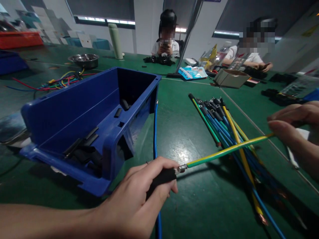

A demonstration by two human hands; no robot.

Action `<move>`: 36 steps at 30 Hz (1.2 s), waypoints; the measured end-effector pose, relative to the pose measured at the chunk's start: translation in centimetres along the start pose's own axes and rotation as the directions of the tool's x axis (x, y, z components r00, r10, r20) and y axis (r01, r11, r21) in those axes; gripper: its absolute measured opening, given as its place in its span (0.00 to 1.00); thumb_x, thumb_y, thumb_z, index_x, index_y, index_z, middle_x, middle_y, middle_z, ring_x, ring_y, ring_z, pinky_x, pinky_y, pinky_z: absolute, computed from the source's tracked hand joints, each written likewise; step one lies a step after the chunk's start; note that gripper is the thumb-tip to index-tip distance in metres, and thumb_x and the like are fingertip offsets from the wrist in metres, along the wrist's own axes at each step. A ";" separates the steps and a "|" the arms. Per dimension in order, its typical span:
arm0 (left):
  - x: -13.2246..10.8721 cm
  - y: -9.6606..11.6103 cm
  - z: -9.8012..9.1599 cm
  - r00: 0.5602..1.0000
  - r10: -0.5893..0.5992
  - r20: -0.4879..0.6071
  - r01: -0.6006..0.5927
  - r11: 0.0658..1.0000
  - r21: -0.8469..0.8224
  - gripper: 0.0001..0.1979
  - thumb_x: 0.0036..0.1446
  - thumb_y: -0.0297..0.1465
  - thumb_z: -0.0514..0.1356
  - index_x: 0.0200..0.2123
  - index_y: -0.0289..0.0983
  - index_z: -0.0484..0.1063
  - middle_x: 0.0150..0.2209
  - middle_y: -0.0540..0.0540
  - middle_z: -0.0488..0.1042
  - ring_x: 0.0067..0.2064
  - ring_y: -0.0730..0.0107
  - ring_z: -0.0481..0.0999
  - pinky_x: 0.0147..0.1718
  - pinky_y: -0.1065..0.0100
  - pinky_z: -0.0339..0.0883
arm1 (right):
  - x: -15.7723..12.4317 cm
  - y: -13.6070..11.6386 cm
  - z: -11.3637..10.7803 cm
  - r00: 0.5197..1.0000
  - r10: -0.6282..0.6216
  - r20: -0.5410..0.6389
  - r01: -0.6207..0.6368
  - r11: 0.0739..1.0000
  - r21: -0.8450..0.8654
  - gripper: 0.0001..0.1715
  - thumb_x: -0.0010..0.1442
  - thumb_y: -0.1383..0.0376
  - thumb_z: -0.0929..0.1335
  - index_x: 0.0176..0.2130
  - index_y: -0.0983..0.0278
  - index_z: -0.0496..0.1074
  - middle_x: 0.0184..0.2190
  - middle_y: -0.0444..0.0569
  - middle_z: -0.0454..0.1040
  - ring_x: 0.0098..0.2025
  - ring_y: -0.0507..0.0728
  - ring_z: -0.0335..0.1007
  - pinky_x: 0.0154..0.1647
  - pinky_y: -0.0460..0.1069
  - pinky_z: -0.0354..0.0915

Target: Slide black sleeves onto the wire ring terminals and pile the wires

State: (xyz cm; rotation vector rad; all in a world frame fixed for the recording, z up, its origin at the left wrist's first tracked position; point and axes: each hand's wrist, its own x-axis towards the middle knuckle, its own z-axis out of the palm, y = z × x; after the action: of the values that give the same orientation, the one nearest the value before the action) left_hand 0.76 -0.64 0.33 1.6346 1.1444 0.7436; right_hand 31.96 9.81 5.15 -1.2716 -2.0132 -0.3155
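Note:
Between the thumb and fingers of my left hand is a piece of black heat-shrink tubing. At its open end sits the metal lug of a yellow-green cable; how far the lug reaches inside is hidden. My right hand pinches the cable's far end at the right edge of the view, so the cable stretches between both hands above the table. Below it lies a bundle of blue and yellow-green cables, several with black sleeves and lugs at their far ends.
A blue bin on the left holds several black tubing pieces. Beside it a blue cable runs along the green table. Further back are a metal bowl, a green bottle, a cardboard box and two people.

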 end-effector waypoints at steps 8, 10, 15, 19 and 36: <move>0.3 1.3 0.0 0.998 -0.045 -0.042 0.046 0.998 0.035 0.09 0.63 0.33 0.54 0.45 0.43 0.71 0.33 0.53 0.75 0.34 0.71 0.75 0.35 0.72 0.66 | 0.0 -1.2 0.0 0.998 -0.028 0.054 0.025 0.999 0.042 0.23 0.59 0.42 0.64 0.28 0.56 0.67 0.26 0.47 0.69 0.28 0.58 0.62 0.34 0.57 0.56; 0.2 1.2 0.0 0.996 -0.081 -0.024 0.082 0.996 0.024 0.10 0.63 0.35 0.54 0.46 0.44 0.71 0.33 0.53 0.75 0.35 0.70 0.75 0.35 0.71 0.66 | -0.1 -1.3 -0.1 0.998 -0.011 0.056 0.008 0.999 0.039 0.22 0.58 0.43 0.65 0.29 0.56 0.68 0.27 0.47 0.69 0.29 0.59 0.63 0.33 0.56 0.55; 0.3 0.7 0.0 0.995 -0.095 0.007 0.095 0.994 -0.054 0.10 0.66 0.34 0.52 0.45 0.44 0.71 0.33 0.54 0.76 0.35 0.74 0.75 0.36 0.73 0.67 | -0.2 -1.0 0.1 0.997 -0.056 0.055 0.053 0.997 0.056 0.18 0.59 0.47 0.66 0.29 0.56 0.67 0.27 0.46 0.69 0.29 0.58 0.63 0.33 0.56 0.56; 0.3 0.6 0.0 0.998 -0.068 0.011 0.069 0.995 -0.078 0.11 0.66 0.32 0.52 0.47 0.44 0.72 0.33 0.54 0.77 0.34 0.75 0.76 0.35 0.75 0.67 | -0.3 -1.1 0.4 0.993 -0.101 0.057 0.097 0.993 0.061 0.16 0.60 0.49 0.66 0.29 0.56 0.67 0.27 0.45 0.69 0.29 0.58 0.63 0.33 0.55 0.56; 0.5 0.7 0.0 1.000 -0.002 -0.008 0.002 1.000 -0.021 0.14 0.64 0.30 0.54 0.51 0.45 0.72 0.31 0.54 0.78 0.31 0.76 0.75 0.32 0.77 0.68 | -0.6 -2.6 0.6 0.980 -0.174 0.094 0.166 0.983 0.084 0.14 0.59 0.51 0.67 0.28 0.56 0.65 0.26 0.45 0.69 0.29 0.58 0.64 0.33 0.55 0.57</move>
State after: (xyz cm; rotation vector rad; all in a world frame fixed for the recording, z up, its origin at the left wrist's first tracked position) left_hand 1.15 -0.24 1.00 1.6142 1.1394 0.7591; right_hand 29.61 8.49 4.72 -1.0902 -2.2043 -0.2564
